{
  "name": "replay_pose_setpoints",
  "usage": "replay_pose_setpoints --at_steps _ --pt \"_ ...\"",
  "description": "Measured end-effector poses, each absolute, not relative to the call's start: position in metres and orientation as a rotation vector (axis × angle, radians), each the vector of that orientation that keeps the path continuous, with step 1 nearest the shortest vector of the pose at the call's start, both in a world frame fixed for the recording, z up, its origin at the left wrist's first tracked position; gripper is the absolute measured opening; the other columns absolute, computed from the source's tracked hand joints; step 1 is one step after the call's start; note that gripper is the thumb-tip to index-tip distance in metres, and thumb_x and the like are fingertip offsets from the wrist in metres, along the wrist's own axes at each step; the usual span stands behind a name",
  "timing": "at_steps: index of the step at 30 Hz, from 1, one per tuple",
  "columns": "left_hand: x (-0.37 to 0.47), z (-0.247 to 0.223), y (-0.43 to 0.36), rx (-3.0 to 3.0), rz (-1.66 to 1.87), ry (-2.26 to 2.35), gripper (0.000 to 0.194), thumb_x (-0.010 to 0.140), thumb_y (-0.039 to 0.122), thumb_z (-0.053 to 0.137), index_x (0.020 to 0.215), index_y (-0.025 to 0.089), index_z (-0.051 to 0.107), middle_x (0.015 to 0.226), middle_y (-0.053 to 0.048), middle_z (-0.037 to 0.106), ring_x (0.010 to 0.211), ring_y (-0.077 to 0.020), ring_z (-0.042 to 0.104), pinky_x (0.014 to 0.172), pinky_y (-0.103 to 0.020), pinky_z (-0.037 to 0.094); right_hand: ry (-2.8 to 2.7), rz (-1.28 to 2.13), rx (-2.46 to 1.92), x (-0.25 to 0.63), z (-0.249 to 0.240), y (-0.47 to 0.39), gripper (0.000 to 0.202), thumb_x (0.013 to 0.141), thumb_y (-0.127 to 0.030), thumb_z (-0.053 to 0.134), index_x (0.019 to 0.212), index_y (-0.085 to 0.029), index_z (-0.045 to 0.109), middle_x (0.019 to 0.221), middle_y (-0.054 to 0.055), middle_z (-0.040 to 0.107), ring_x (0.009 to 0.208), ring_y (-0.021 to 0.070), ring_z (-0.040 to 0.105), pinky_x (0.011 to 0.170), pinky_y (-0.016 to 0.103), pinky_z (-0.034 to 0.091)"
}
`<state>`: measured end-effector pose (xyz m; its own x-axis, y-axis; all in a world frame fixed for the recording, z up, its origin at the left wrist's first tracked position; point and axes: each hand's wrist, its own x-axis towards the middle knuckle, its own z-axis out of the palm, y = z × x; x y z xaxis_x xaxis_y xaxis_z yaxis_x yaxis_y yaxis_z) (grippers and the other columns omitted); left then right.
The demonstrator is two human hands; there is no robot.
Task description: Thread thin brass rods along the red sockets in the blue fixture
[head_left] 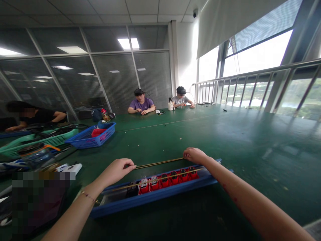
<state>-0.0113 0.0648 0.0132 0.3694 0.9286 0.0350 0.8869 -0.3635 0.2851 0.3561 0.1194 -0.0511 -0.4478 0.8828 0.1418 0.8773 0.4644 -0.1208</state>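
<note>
Between my hands a thin tan rubber band is stretched in two strands, just beyond the far wall of a long blue tray. My left hand pinches one end of it near the tray's left half. At the other end, my right hand has its fingers closed on the band. Inside the tray stands a row of several small red holders with black or clear parts in them. A second tan band runs lengthwise over the row. My right forearm hides part of the tray's right end.
At left stand a blue basket with a red box in it and a green basket with dark cables. Two people sit at the far side of the green table, another at far left. A white bottle stands there.
</note>
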Motion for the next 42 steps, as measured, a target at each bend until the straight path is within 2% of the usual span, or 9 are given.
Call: replay_pose_setpoints --at_steps 7,13,17,21,25,29,33,36,42 --pt "-0.018 0.035 0.008 2.291 0.075 1.462 0.030 0.076 0.044 0.043 0.095 0.025 0.056 0.077 0.003 0.062 0.068 -0.0128 0.056 0.057 -0.019 0.036 -2.530 0.058 -1.557 0.356 -0.050 0.117 0.023 0.074 -0.018 0.046 0.087 -0.023 0.064 0.088 0.002 0.063 0.078 0.0141 0.057 0.068 0.020 0.040" --pt "-0.026 0.034 0.006 2.418 0.118 1.559 0.020 0.077 0.034 0.043 0.078 0.024 0.060 0.074 0.003 0.063 0.069 -0.0138 0.056 0.060 -0.019 0.036 -2.520 0.054 -1.528 0.357 -0.051 0.118 0.023 0.073 -0.018 0.045 0.086 -0.022 0.064 0.086 0.002 0.063 0.077 0.0139 0.057 0.068 0.020 0.040" --pt "-0.043 0.055 0.013 2.522 0.261 1.693 0.022 0.076 0.039 0.045 0.081 0.026 0.062 0.083 0.002 0.064 0.076 -0.0163 0.057 0.065 -0.020 0.037 -2.529 0.062 -1.541 0.357 -0.052 0.119 0.023 0.073 -0.017 0.045 0.086 -0.023 0.064 0.087 0.002 0.063 0.077 0.0139 0.057 0.067 0.020 0.040" --pt "-0.061 0.066 0.027 2.501 0.298 1.802 0.024 0.074 0.041 0.045 0.082 0.024 0.062 0.078 0.001 0.064 0.070 -0.0166 0.057 0.061 -0.021 0.037 -2.526 0.049 -1.564 0.357 -0.052 0.119 0.026 0.074 -0.015 0.043 0.088 -0.024 0.063 0.088 0.002 0.063 0.079 0.0144 0.057 0.068 0.021 0.040" --pt "-0.061 0.050 0.046 2.430 0.228 1.763 0.025 0.073 0.039 0.045 0.076 0.020 0.062 0.066 0.001 0.063 0.062 -0.0156 0.056 0.058 -0.022 0.037 -2.525 0.019 -1.571 0.358 -0.051 0.118 0.026 0.075 -0.017 0.043 0.088 -0.026 0.063 0.091 0.001 0.062 0.082 0.0154 0.057 0.068 0.022 0.040" --pt "-0.050 0.020 0.063 2.394 0.212 1.652 0.020 0.073 0.034 0.045 0.072 0.021 0.061 0.068 0.002 0.063 0.065 -0.0144 0.057 0.058 -0.020 0.037 -2.530 0.016 -1.590 0.357 -0.049 0.116 0.026 0.076 -0.017 0.043 0.089 -0.026 0.063 0.091 0.001 0.062 0.082 0.0152 0.057 0.069 0.022 0.040" --pt "-0.037 -0.003 0.080 2.487 0.163 1.636 0.016 0.071 0.030 0.049 0.070 0.021 0.061 0.078 0.000 0.061 0.073 -0.0152 0.057 0.063 -0.022 0.039 -2.547 0.026 -1.543 0.356 -0.048 0.115 0.024 0.080 -0.034 0.043 0.090 -0.025 0.062 0.088 0.002 0.063 0.079 0.0160 0.058 0.067 0.022 0.041" --pt "-0.024 -0.013 0.091 2.576 0.124 1.635 0.013 0.070 0.028 0.051 0.070 0.020 0.061 0.088 -0.002 0.058 0.081 -0.0161 0.055 0.072 -0.024 0.039 -2.606 0.013 -1.453 0.355 -0.047 0.115 0.030 0.076 -0.044 0.047 0.095 -0.025 0.061 0.091 0.003 0.062 0.082 0.0173 0.057 0.068 0.023 0.041" --pt "-0.007 -0.022 0.106 2.583 0.033 1.629 0.009 0.070 0.023 0.052 0.074 0.020 0.060 0.087 -0.003 0.060 0.083 -0.0161 0.056 0.074 -0.024 0.039 -2.662 -0.082 -1.436 0.353 -0.044 0.113 0.024 0.079 -0.026 0.043 0.094 -0.026 0.062 0.094 0.003 0.062 0.085 0.0174 0.057 0.069 0.023 0.040"
